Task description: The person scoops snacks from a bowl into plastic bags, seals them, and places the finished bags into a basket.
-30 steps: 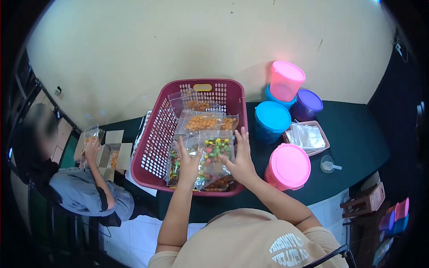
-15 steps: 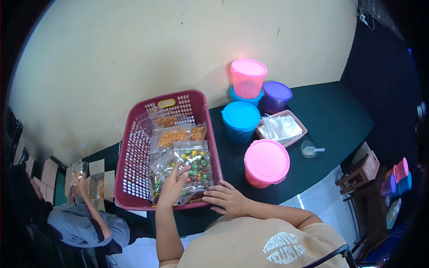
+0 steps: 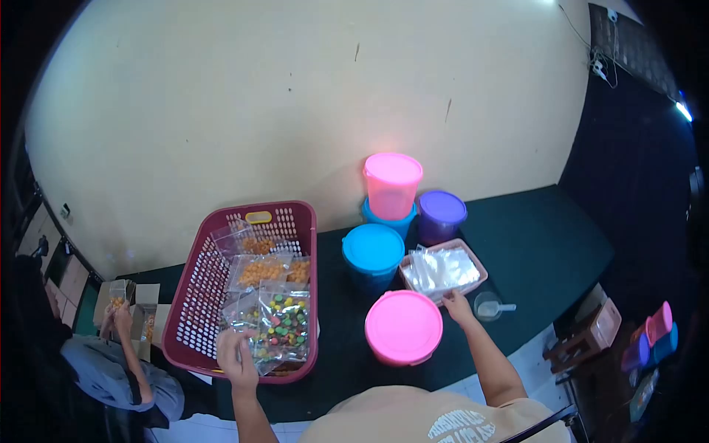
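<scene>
My left hand point(image 3: 236, 354) is over the near rim of a maroon laundry basket point(image 3: 313, 295), its fingers loosely bent and apart. Beside its fingertips is a clear zip bag of colourful round candies point(image 3: 284, 321). Farther back in the basket are bags of orange snacks point(image 3: 260, 272). My right hand point(image 3: 458, 306) reaches to the near edge of a pink tray point(image 3: 481, 275). Its fingertips are closed on the edge of a clear plastic bag point(image 3: 447, 272) from the flat stack there; the exact grip is partly hidden.
A pink-lidded tub point(image 3: 404, 327), a blue tub point(image 3: 373, 251), a purple tub point(image 3: 442, 214) and a stacked pink tub point(image 3: 393, 181) stand around the tray. A clear scoop point(image 3: 491, 306) lies to the right. At far left a co-worker point(image 3: 122, 376) handles a bag beside a cardboard box point(image 3: 148, 295).
My right hand has left the basket's rim and moved right to the tray of plastic bags. My left hand has drawn back from the candy bag toward the basket's near rim. The view has tilted up.
</scene>
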Available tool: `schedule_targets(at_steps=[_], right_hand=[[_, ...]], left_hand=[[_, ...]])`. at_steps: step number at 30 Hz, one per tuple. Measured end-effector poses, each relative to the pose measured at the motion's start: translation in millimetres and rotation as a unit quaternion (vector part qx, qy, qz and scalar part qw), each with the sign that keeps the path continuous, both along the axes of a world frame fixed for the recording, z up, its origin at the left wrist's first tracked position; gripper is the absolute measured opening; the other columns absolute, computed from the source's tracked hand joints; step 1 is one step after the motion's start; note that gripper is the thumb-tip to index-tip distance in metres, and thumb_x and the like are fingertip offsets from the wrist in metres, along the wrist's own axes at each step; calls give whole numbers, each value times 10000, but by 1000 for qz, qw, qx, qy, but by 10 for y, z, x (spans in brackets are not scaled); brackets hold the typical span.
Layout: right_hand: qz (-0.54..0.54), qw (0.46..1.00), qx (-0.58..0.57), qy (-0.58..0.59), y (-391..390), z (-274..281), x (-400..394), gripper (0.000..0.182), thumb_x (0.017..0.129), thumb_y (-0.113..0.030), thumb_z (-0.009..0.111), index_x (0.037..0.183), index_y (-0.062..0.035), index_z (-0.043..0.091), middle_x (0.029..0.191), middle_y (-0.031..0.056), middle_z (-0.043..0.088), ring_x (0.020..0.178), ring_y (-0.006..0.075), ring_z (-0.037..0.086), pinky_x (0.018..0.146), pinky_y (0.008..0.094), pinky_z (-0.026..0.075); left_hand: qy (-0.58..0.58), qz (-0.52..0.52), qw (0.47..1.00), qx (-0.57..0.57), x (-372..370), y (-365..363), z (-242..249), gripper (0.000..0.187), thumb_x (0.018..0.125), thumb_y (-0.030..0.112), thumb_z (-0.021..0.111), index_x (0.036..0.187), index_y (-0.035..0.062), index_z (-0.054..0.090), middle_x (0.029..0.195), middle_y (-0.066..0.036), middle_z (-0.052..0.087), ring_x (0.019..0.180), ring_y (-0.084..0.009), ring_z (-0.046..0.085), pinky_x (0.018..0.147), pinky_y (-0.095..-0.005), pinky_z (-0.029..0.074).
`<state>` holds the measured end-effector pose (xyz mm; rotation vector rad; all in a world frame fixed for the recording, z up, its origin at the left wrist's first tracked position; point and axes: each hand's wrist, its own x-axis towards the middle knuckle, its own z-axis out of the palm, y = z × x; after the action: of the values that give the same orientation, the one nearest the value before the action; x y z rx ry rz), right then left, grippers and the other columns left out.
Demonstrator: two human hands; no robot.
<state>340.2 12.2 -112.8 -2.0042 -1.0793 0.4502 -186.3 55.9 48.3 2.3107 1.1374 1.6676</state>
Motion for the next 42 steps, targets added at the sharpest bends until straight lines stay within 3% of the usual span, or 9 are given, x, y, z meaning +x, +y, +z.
schedule_targets(at_steps=[8, 15, 23, 29, 31, 33, 37, 41, 42], right_hand=[[90, 948, 4, -304, 552, -487, 429, 485, 669, -197, 789, 1085, -24, 609, 1172, 168, 590, 1068, 340, 576, 928, 415, 462], [231, 932, -62, -271, 792, -573, 713, 456, 693, -127, 759, 1116, -52, 608, 1200, 141, 601, 1044, 343, 582, 916, 420, 470], [264, 951, -61, -148, 878, -708, 1166, 238, 816, -175, 656, 989, -12, 670, 943, 206, 668, 898, 354, 639, 803, 435, 494], [78, 996, 19, -46, 895, -554, 1231, 254, 782, -213, 731, 712, 4, 620, 602, 126, 591, 592, 204, 596, 582, 356, 461], [103, 994, 21, -22, 927, -627, 1298, 263, 818, -212, 699, 704, 2, 598, 594, 88, 567, 574, 182, 563, 558, 342, 452], [133, 957, 138, 217, 918, -716, 1366, 271, 897, -221, 605, 726, -11, 602, 676, 60, 603, 636, 170, 568, 600, 322, 458], [-64, 851, 312, 418, 749, -280, 1296, 219, 974, -229, 473, 953, -68, 619, 916, 66, 629, 883, 148, 589, 751, 318, 482], [-20, 843, 354, 405, 637, 47, 1212, 177, 951, -185, 521, 975, -35, 610, 952, 73, 623, 884, 173, 592, 761, 316, 480], [-42, 917, 304, 256, 638, 66, 1247, 156, 938, -147, 530, 948, -10, 605, 978, 98, 622, 885, 196, 598, 755, 334, 482]], left_hand=[[-59, -53, 997, 3, 1113, -758, -26, 139, 818, 37, 519, 910, 25, 622, 693, -65, 676, 649, -226, 560, 746, -366, 439], [-35, -3, 998, -61, 1462, -972, -63, 144, 819, 26, 527, 909, 20, 640, 678, -62, 682, 634, -208, 572, 715, -351, 432], [-38, 5, 988, -152, 1893, -997, -174, 153, 819, 35, 554, 932, 28, 657, 711, -58, 695, 648, -204, 589, 705, -343, 428], [31, -50, 990, -132, 2254, -913, -57, 163, 829, 50, 572, 961, 37, 667, 736, -38, 701, 650, -201, 596, 710, -337, 428], [54, -83, 984, -146, 2328, -915, -55, 171, 835, 55, 572, 976, 36, 667, 762, -37, 705, 656, -191, 598, 721, -331, 426], [53, -92, 979, -175, 2409, -952, -57, 173, 847, 79, 583, 993, 47, 670, 798, -39, 709, 686, -189, 612, 741, -333, 427], [89, -105, 956, -260, 2546, -1002, -126, 205, 868, 143, 603, 1047, 65, 666, 870, -42, 715, 820, -210, 654, 797, -344, 434], [102, -148, 926, -331, 2640, -1031, -191, 264, 879, 166, 593, 1115, 56, 636, 943, -65, 713, 887, -220, 656, 848, -349, 438], [123, -151, 924, -329, 2655, -1026, -180, 265, 881, 170, 592, 1116, 55, 635, 946, -67, 713, 889, -223, 656, 852, -352, 439]])
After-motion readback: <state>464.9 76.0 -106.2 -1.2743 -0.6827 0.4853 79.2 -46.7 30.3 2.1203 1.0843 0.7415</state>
